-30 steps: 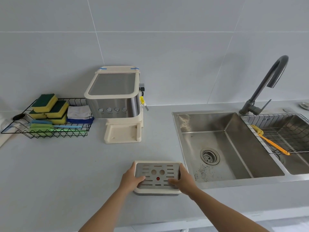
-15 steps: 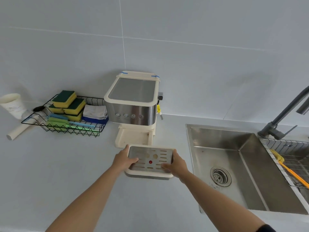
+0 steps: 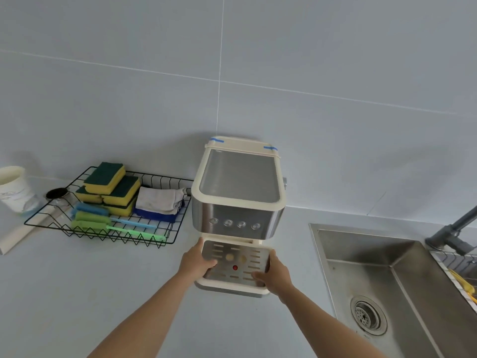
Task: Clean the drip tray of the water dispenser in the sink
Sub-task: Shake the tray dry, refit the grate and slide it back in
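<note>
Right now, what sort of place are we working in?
Most likely a home kitchen counter: a steel sink with a faucet on the right, a water dispenser at the wall, and a wire rack of scrub sponges.

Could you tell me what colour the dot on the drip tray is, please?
The dot is red, best seen in the head view.

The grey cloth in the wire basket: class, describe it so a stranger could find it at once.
Left of the water dispenser stands a black wire basket. At its right end lies the grey cloth, crumpled on a blue cloth. Unlike the yellow-green sponges and brushes beside it, it is pale and rumpled.
</note>
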Motion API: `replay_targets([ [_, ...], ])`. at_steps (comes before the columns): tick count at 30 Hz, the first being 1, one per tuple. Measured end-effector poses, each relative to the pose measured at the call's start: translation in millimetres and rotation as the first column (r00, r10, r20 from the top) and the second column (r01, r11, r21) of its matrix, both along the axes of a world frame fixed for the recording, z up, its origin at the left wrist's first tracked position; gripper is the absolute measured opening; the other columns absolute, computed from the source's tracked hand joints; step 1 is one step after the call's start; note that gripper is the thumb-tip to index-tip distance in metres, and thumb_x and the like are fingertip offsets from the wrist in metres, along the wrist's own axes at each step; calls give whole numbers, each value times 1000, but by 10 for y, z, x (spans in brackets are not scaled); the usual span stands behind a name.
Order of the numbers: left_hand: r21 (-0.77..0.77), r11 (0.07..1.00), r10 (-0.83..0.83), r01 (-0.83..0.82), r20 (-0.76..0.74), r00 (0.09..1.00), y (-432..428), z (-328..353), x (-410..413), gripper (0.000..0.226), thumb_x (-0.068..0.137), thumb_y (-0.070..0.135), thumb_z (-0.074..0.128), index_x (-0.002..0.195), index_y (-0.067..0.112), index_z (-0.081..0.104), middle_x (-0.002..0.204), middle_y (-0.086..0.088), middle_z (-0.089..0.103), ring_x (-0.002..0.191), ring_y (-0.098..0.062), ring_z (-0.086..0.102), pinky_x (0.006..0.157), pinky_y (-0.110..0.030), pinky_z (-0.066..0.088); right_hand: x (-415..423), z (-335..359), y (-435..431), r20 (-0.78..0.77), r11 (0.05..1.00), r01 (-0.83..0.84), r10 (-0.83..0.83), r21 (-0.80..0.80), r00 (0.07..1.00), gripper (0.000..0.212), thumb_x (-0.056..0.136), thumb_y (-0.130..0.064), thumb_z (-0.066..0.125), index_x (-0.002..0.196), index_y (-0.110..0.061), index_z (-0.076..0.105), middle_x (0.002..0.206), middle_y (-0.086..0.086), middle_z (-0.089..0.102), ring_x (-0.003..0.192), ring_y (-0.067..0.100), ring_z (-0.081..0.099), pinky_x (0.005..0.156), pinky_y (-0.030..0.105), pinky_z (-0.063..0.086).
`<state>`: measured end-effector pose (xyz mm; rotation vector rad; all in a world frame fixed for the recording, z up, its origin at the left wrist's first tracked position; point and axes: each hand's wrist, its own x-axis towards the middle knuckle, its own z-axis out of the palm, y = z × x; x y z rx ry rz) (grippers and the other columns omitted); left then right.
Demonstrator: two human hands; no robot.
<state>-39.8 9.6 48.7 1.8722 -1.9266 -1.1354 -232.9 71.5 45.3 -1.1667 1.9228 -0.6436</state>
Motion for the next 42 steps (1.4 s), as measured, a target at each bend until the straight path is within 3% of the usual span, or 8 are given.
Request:
replay_targets([
  [4,-9,1000,6,-6,-48,999,-160,-139,30,64,81,21,61,137,18,29,118,-5,60,101,-21,59,77,-22,44,39,-88,-165,-37,1000,5,-4,24,999,49,77,-10,69,117,-13,41,113,6,60,91,16,57,72,23,53],
  [9,16,1000,17,-16,-50,999,-297,-256,72,66,81,20,62,138,12,31,128,-8,56,107,-20,58,75,-17,40,70,-162,-297,-34,998,20,-19,53,999,47,77,-7,68,118,-10,43,109,5,60,87,15,54,52,10,45],
  [16,22,1000,-7,8,-47,999,-365,-402,112,66,82,21,64,138,13,30,129,-8,56,107,-22,58,75,-17,41,96,-292,-369,-85,996,1,7,90,996,45,77,-12,69,115,-9,45,114,7,61,90,15,54,68,15,46],
  [21,30,999,-12,13,-58,998,-396,-463,109,71,83,23,64,141,12,26,139,-9,48,120,-26,51,95,-27,43,70,-347,-425,-127,991,-22,39,128,991,45,77,-15,70,114,-8,46,117,6,61,102,21,58,84,26,48],
  [25,39,999,-6,8,-52,999,-451,-478,94,70,83,26,63,141,9,27,139,-10,47,122,-26,50,98,-29,41,45,-346,-504,-152,987,-30,54,160,987,41,79,-18,69,114,-7,51,117,8,62,106,23,59,90,30,48],
  [32,79,996,47,-39,-89,995,-546,-541,95,62,83,27,63,134,3,38,132,-13,53,121,-27,51,100,-32,43,-1,-377,-604,-167,981,-37,69,188,984,29,83,-21,64,107,-5,62,111,10,67,101,23,62,89,28,49],
  [39,65,996,70,-62,-129,989,-552,-596,89,54,80,27,66,125,8,45,116,-6,61,104,-20,57,81,-18,44,-28,-412,-628,-177,969,-21,66,245,982,31,83,-26,64,102,-2,65,108,12,68,98,24,63,81,25,49],
  [42,52,997,61,-55,-123,991,-555,-601,83,52,80,27,66,125,9,45,117,-6,61,106,-21,57,82,-19,44,-30,-413,-622,-190,973,-36,81,228,978,30,83,-26,63,103,-3,64,107,11,68,87,19,61,75,22,46],
])
